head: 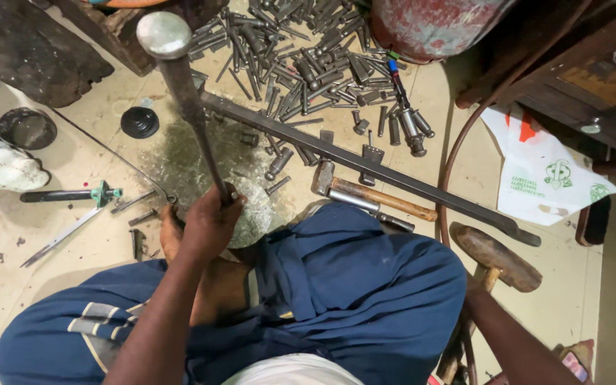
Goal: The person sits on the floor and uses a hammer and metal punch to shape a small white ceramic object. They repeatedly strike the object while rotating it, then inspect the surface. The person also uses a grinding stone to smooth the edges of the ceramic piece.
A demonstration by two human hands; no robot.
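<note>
On the floor [73,164] at left lie one green-collared tool [73,194] and two round black caps [139,122]. The left hand [210,222] is clenched around one long steel rod [183,96], upright at centre-left. One hammer [365,194] lies beside one flat bar [393,178]; bolts [308,64] beyond counting. The right hand is hidden; its grip cannot be told.

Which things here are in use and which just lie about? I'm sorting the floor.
In use:
- left hand, closed round the long steel rod
- patch of metal filings under the rod's lower end

Lying about:
- heap of bolts
- hammer
- flat steel bar
- white bag
- black round cap
</note>
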